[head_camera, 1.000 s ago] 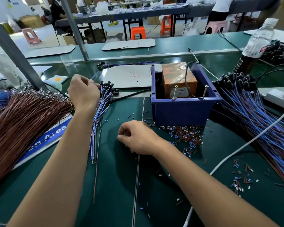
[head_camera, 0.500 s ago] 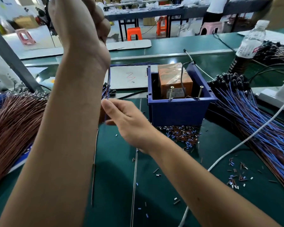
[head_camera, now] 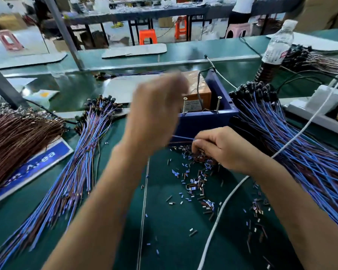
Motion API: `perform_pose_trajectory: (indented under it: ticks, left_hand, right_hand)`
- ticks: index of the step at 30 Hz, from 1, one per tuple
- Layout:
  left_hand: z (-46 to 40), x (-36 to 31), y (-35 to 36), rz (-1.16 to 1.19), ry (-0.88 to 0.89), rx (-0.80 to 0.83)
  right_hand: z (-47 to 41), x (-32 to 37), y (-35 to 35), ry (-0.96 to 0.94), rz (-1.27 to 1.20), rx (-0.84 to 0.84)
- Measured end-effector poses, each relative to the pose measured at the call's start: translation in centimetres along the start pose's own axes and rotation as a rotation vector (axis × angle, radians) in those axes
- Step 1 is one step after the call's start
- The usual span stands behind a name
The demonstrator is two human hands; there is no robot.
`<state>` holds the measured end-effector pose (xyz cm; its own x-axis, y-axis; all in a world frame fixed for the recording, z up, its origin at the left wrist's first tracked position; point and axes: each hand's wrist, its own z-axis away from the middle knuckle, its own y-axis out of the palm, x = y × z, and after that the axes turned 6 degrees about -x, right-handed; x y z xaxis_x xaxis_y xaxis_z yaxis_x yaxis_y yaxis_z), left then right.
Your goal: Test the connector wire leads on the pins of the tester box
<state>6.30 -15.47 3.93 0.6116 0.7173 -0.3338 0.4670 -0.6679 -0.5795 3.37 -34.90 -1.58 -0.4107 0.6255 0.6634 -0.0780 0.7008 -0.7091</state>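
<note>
Blue wire lead lying left-right

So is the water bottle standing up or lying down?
Standing up. The water bottle is upright on the table, cap on top.

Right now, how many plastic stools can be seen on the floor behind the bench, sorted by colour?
Orange stools: 2, one and another to its right.
Pink stools: 2, one at far left and one at right.
Total: 4
</note>
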Motion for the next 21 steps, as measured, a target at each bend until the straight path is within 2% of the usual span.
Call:
perform_pose_trajectory:
  ticks: [3, 4, 8, 10, 16, 21]
  left_hand:
    - [3.1, -3.7, 1.6, 0.049, 0.212, 0.118]
    - [4.1, -4.0, 2.3, 0.015, 0.218, 0.173]
    - [5.3, -1.7, 3.8, -0.083, 0.096, 0.208]
    - [6.1, -1.5, 4.2, -0.037, 0.073, 0.171]
    - [6.6, 0.9, 4.4, 0.009, -0.046, 0.046]
    - [7.1, 1.5, 5.3, 0.203, -0.163, 0.027]
  right_hand:
    - [-0.1, -0.3, 0.5, -0.088, 0.042, -0.164]
    - [0.0, -0.8, 0.6, -0.106, 0.036, -0.203]
    - [0.6, -2.4, 1.2, -0.093, -0.152, -0.234]
    - [0.7, -2.9, 1.6, -0.046, -0.220, -0.235]
    - [0.8, -3.4, 1.0, 0.128, -0.544, -0.443]
    - [1.1, -3.0, 1.1, 0.144, -0.515, -0.416]
